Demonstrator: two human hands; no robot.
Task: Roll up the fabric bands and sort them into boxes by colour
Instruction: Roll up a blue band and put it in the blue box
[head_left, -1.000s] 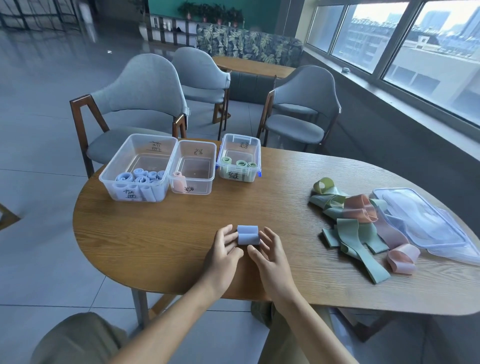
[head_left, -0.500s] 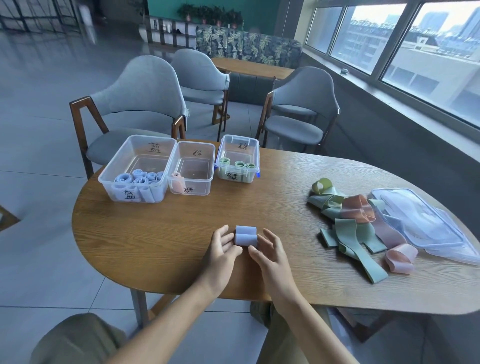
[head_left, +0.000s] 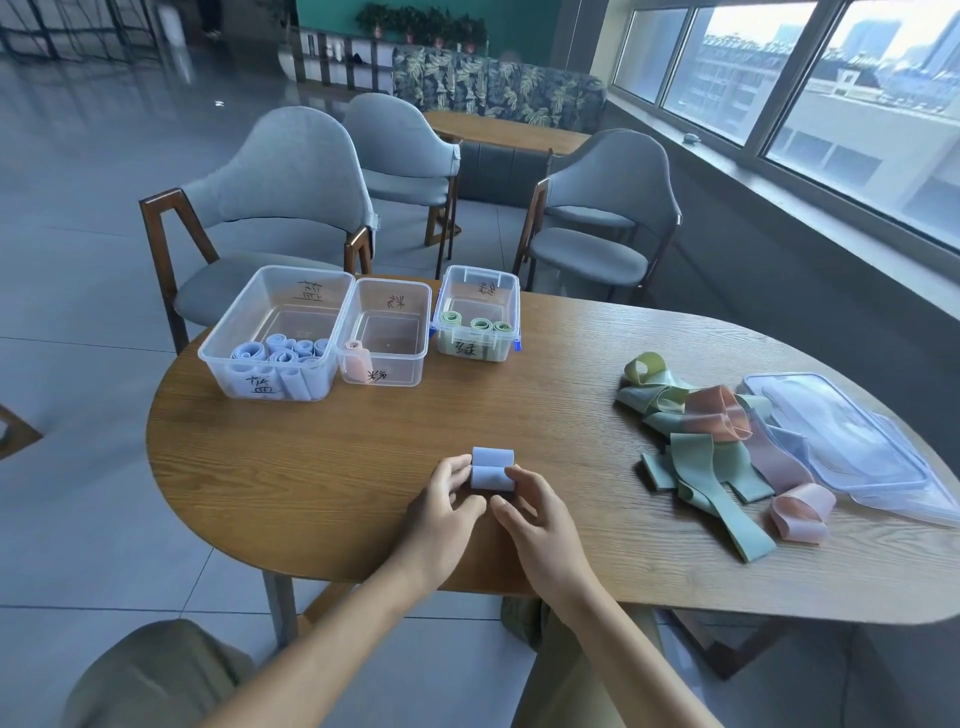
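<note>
A pale blue band (head_left: 492, 468), mostly rolled, lies on the wooden table (head_left: 322, 467) near its front edge. My left hand (head_left: 442, 506) pinches its left end and my right hand (head_left: 535, 514) pinches its right end. At the back left stand three clear boxes: the left box (head_left: 244, 332) holds several blue rolls, the middle box (head_left: 415, 332) holds one pink roll (head_left: 357, 358), the right box (head_left: 511, 306) holds three green rolls. A loose pile of green and pink bands (head_left: 711, 441) lies to the right.
Clear plastic lids (head_left: 852, 441) lie at the table's right edge beside the pile. Grey chairs (head_left: 280, 176) stand behind the table, with another table further back. My knees show below the front edge.
The rolled part of the blue band has grown thicker as my fingers curled in around it. Both hands stayed at the same spot.
</note>
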